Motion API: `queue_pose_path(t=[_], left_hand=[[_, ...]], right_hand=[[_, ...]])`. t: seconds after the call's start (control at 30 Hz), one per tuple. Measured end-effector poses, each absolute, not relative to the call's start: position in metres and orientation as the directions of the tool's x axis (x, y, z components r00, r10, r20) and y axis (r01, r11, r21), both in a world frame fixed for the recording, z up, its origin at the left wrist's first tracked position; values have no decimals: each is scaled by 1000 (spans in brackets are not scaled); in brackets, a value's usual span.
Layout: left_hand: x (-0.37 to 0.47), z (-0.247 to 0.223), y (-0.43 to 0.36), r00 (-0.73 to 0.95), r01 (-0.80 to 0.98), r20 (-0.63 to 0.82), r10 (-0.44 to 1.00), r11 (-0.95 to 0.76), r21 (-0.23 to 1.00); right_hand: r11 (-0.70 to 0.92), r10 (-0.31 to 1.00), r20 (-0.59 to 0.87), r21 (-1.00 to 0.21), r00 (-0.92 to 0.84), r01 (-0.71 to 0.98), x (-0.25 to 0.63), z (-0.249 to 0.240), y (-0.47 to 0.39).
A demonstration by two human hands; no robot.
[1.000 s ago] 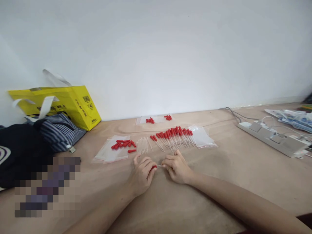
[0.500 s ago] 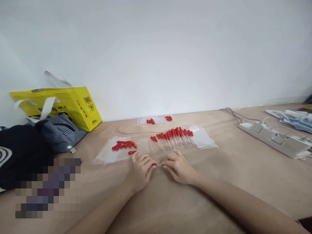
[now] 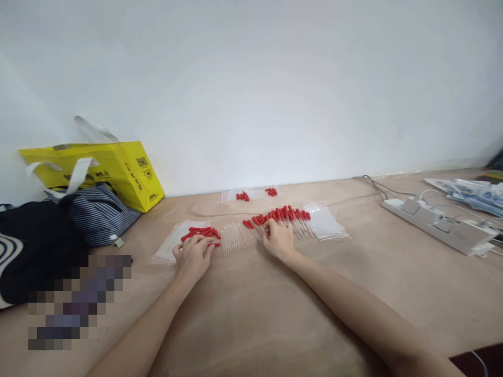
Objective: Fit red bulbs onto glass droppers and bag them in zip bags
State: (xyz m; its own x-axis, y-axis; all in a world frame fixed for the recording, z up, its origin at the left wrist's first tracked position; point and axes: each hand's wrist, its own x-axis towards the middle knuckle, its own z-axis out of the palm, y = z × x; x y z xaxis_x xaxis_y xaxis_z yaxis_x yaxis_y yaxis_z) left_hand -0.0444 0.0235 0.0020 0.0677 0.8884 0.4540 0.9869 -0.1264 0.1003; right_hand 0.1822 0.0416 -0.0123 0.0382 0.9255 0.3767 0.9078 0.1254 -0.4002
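Observation:
My left hand [image 3: 193, 256] rests at the left with thumb and index finger closed around a red rubber bulb [image 3: 216, 244]. More red bulbs [image 3: 195, 231] lie just beyond its fingers on a stack of clear plastic bags [image 3: 165, 247]. To the right of them, thin glass tubes [image 3: 231, 238] lie in a row. My right hand [image 3: 280, 241] is over a fanned row of red-topped droppers [image 3: 301, 222]. Its fingers are bent together on a dropper among them; the fingertips are partly hidden by the hand.
Another clear bag [image 3: 257, 194] with small red bulbs and tubes lies near the wall. More bags [image 3: 330, 225] lie right of the droppers. A yellow bag [image 3: 133, 178] and striped bag [image 3: 102, 214] stand left. A white power strip [image 3: 432, 222] with chargers and cables lies right.
The hands have parted from the dropper they held together at the middle. My left hand moved left to the red bulbs; my right hand moved forward onto the row of droppers.

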Motion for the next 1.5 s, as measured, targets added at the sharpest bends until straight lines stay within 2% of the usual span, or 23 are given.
queue_pose_path(t=[0.17, 0.37, 0.47, 0.53, 0.63, 0.73, 0.83, 0.97, 1.07, 1.2, 1.3, 1.37, 1.5], left_hand=[[-46, 0, 26, 61, 989, 392, 918, -109, 102], [-48, -2, 26, 79, 977, 475, 877, -163, 138], [-41, -3, 21, 54, 950, 519, 853, -204, 236], [-30, -5, 16, 17, 906, 513, 858, -230, 355], [-10, -8, 8, -33, 815, 491, 871, -261, 518], [7, -13, 2, -13, 765, 501, 865, -314, 562], [17, -17, -2, 51, 742, 528, 848, -386, 548], [17, -14, -4, 119, 756, 547, 829, -433, 492], [2, -4, 6, 236, 849, 550, 801, -445, 285], [-36, 8, 37, 348, 924, 484, 803, -381, -32], [-56, 11, 58, 415, 909, 394, 820, -386, -155], [-57, 12, 65, 425, 905, 358, 831, -401, -143], [-37, 12, 62, 306, 942, 367, 878, -334, 14]], right_hand=[[84, 922, 381, -374, 71, 924, 168, -18, 56], [154, 900, 435, -369, 24, 916, 170, -22, 54], [184, 892, 451, -377, 6, 908, 171, -19, 47], [251, 882, 471, -406, -35, 879, 169, -17, 40], [394, 867, 484, -516, -121, 761, 161, -16, 28], [427, 877, 464, -635, -125, 643, 153, -17, 19], [414, 888, 451, -700, -89, 581, 147, -17, 14], [422, 879, 473, -709, -63, 565, 145, -18, 13], [430, 863, 502, -682, -48, 591, 153, -21, 13], [492, 821, 550, -545, -154, 679, 177, -26, 11], [532, 793, 557, -437, -246, 725, 195, -27, 7], [543, 782, 555, -384, -283, 747, 204, -27, 5], [555, 775, 549, -354, -313, 752, 209, -26, 3]])
